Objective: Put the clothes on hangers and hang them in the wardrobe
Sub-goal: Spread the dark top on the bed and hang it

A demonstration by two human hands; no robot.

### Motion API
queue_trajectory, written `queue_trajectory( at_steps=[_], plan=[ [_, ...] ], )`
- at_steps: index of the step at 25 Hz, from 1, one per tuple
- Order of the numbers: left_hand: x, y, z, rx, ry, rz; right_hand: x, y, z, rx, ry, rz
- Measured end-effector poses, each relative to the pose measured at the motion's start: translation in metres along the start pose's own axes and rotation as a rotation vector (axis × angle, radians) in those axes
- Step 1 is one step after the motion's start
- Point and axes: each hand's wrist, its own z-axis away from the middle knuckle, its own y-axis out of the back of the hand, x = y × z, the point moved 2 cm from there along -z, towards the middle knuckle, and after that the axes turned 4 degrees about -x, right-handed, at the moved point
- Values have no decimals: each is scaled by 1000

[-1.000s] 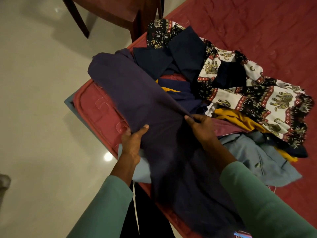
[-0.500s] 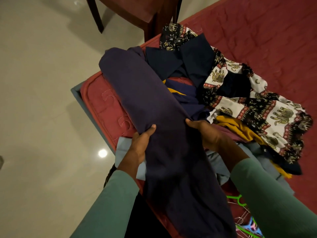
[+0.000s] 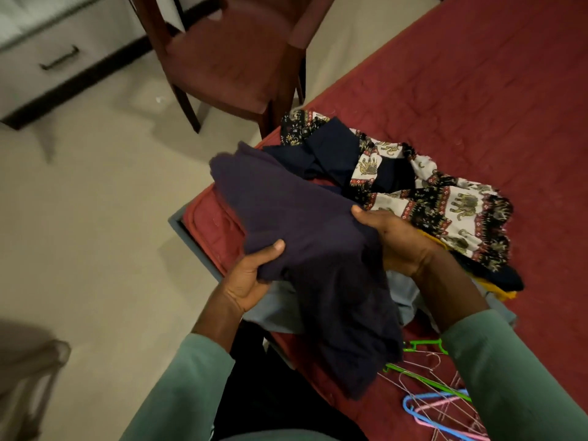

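Note:
A dark purple garment (image 3: 305,249) hangs folded between both hands above the bed corner. My left hand (image 3: 251,275) grips its left edge, thumb on top. My right hand (image 3: 394,240) grips its right side, thumb over the cloth. Behind it on the red bedspread (image 3: 477,90) lies a pile: an elephant-print garment (image 3: 445,205), a navy piece (image 3: 334,151), a yellow one (image 3: 506,294) and a light blue one (image 3: 280,313). Several plastic and wire hangers (image 3: 436,399) lie on the bed at the lower right. No wardrobe is in view.
A dark wooden chair (image 3: 229,58) stands on the pale floor just beyond the bed corner. A white drawer unit (image 3: 60,58) with a dark handle is at the upper left. Open floor (image 3: 95,233) stretches to my left.
The purple garment has been gathered up off the bed and folded shorter between my hands. My view has tilted up, bringing in the chair, drawer unit and hangers.

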Motion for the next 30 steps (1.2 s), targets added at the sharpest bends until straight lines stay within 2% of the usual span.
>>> queue_trajectory(
  at_steps=[4, 7, 10, 12, 14, 16, 19, 21, 23, 27, 28, 30],
  plan=[
    [90, -55, 62, 89, -262, -459, -47, -29, 53, 89, 214, 172],
    [139, -88, 103, 64, -355, -481, -80, -55, 86, 116, 349, 214],
    [167, -115, 136, -105, -412, -446, -116, -81, 126, 58, 553, 199],
    [178, -125, 143, -143, -402, -618, -129, -94, 135, 121, 594, 269],
    [193, -129, 140, -94, -418, -772, -135, -103, 130, 233, 556, 368],
    [212, -131, 135, -67, -427, -765, -143, -108, 125, 291, 516, 357],
    [237, -131, 132, -13, -448, -467, -159, -114, 121, 192, 569, 130],
    [248, -129, 126, 8, -415, -369, -158, -127, 117, 132, 600, 290],
    [257, -126, 119, 52, -369, -423, -154, -132, 100, 220, 626, 481],
    [284, -111, 108, 157, -445, -475, -170, -150, 90, 457, 784, 465],
    [287, -105, 105, 136, -446, -492, -176, -155, 90, 483, 828, 470],
    [287, -96, 100, 30, -311, -656, -186, -167, 90, 535, 837, 478]
  ],
)
